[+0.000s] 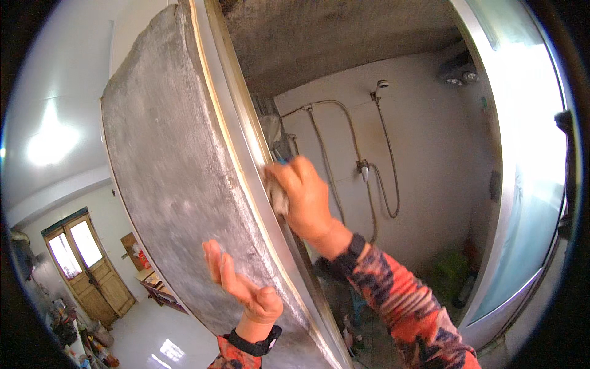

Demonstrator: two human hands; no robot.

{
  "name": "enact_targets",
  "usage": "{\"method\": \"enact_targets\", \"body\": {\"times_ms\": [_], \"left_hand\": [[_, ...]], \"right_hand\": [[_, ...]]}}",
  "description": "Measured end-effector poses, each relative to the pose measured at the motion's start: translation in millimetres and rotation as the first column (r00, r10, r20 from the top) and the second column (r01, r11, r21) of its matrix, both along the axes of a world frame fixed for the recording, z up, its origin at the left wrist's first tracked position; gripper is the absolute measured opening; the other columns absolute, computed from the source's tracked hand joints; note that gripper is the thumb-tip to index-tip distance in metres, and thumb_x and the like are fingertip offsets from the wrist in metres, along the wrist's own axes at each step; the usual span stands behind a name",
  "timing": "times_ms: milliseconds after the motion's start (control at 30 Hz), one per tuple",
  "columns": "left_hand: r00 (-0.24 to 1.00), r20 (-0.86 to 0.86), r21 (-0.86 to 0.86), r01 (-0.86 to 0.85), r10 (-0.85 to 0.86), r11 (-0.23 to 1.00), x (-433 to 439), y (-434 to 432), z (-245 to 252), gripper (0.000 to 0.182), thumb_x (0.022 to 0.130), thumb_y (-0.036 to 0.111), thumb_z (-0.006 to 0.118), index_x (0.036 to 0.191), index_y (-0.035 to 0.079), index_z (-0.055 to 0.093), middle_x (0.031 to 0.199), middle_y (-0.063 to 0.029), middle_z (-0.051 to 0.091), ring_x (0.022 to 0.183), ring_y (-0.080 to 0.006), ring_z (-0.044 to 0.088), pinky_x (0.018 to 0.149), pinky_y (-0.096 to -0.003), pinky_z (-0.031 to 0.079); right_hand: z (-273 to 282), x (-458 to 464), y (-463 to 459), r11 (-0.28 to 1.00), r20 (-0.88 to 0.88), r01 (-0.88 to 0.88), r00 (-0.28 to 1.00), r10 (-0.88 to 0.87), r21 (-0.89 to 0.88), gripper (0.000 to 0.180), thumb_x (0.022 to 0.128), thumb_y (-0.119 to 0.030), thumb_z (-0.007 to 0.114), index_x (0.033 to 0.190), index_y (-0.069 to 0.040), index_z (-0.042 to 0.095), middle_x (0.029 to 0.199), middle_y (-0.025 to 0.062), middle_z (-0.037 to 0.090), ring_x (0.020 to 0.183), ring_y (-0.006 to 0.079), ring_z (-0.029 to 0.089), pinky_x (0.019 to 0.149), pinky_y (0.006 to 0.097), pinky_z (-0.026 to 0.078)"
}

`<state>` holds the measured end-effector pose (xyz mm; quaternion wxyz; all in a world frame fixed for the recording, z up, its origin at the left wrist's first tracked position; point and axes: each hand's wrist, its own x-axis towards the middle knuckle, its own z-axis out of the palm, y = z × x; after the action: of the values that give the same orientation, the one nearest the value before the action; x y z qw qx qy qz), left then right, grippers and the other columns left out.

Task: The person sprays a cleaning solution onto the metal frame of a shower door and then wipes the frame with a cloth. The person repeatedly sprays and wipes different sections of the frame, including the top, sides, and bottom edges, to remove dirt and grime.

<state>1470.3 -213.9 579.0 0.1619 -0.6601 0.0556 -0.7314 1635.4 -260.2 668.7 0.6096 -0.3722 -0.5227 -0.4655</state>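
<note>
My right hand grips a crumpled pale cloth, pressed against the metal door frame of a shower room. The cloth is blurred and partly hidden by my fingers. My left hand is raised in front of the grey cement wall, fingers apart and holding nothing. I cannot tell whether it touches the wall. A yellowish bead runs along the joint between the cement and the frame.
Inside the shower room, a shower head, hoses and a mixer valve hang on the tiled wall. A frosted glass door stands at the right. Past the cement wall are a wooden double door and a tiled floor.
</note>
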Motion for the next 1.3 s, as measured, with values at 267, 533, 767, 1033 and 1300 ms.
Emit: {"method": "enact_targets", "body": {"times_ms": [267,533,767,1033,1300], "left_hand": [[1.0,-0.021,-0.014,0.013,-0.013,1.0,0,3,-2,0.073,0.104,0.05,0.032,0.152,-0.004,0.024,0.159,-0.0241,0.025,0.147,-0.0373,0.024,0.121,-0.0527,0.017],[0.999,0.005,-0.01,-0.036,0.036,0.999,1,2,-1,0.071,0.104,0.048,0.031,0.152,-0.004,0.024,0.159,-0.0239,0.025,0.147,-0.0375,0.024,0.121,-0.053,0.017],[0.998,-0.021,0.008,-0.06,0.06,0.998,2,0,2,0.07,0.104,0.045,0.032,0.152,-0.004,0.024,0.159,-0.0242,0.024,0.147,-0.0378,0.024,0.121,-0.0529,0.016],[0.997,-0.043,-0.026,-0.065,0.064,0.998,1,0,-1,0.07,0.103,0.046,0.034,0.152,-0.004,0.024,0.159,-0.0248,0.024,0.147,-0.0375,0.024,0.121,-0.0529,0.017],[0.998,-0.043,-0.034,-0.049,0.048,0.998,-3,1,-2,0.073,0.103,0.052,0.039,0.15,-0.003,0.027,0.158,-0.0234,0.026,0.148,-0.0363,0.025,0.121,-0.052,0.019]], "right_hand": [[137,-5,15,0.972,-0.026,0.142,0.99,-0.14,0.185,0.027,0.078,-0.007,0.068,0.103,-0.016,0.067,0.091,0.0134,0.058,0.087,0.0371,0.062,0.071,0.0466,0.052],[91,3,3,0.998,0.026,-0.06,0.998,0.06,0.03,0.043,0.086,-0.013,0.066,0.128,-0.023,0.065,0.099,0.0155,0.057,0.087,0.0377,0.062,0.073,0.0461,0.052],[-6,9,-27,0.973,0.14,-0.124,0.978,0.153,-0.196,0.053,0.083,-0.011,0.067,0.135,-0.015,0.058,0.089,0.0164,0.053,0.079,0.0367,0.06,0.063,0.0454,0.052],[75,13,-6,0.999,0.224,-0.023,0.974,0.029,-0.028,0.037,0.079,-0.008,0.064,0.116,-0.006,0.064,0.091,0.016,0.057,0.088,0.0372,0.062,0.074,0.0465,0.053],[209,3,24,0.964,0.128,0.102,0.982,-0.136,0.244,0.021,0.08,-0.013,0.066,0.099,-0.011,0.075,0.096,0.017,0.063,0.095,0.037,0.064,0.08,0.0479,0.054]]}}
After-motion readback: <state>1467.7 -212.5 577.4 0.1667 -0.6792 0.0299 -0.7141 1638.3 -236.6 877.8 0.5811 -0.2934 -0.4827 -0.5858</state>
